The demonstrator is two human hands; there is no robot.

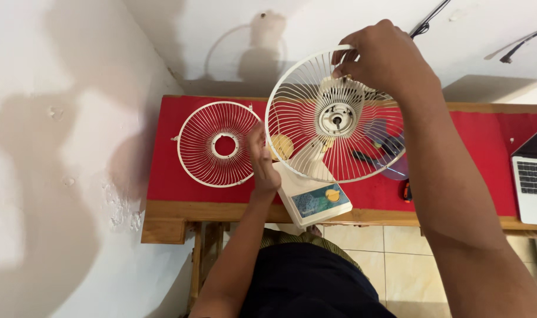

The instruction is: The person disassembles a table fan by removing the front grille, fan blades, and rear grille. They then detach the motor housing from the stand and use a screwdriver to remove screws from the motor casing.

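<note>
The right hand [386, 59] pinches the top rim of the white wire rear fan guard [336, 115] mounted on the cream desk fan [312, 197]. The left hand [261, 156] steadies its left edge; the detached front grille [218, 144] lies on the red surface [463, 135]. Seating the guard seems underway, needing alignment.

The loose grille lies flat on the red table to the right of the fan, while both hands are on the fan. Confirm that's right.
Wrong side. In the head view the loose grille lies flat on the red table to the left of the fan. The left hand and right hand are both on the fan.
</note>
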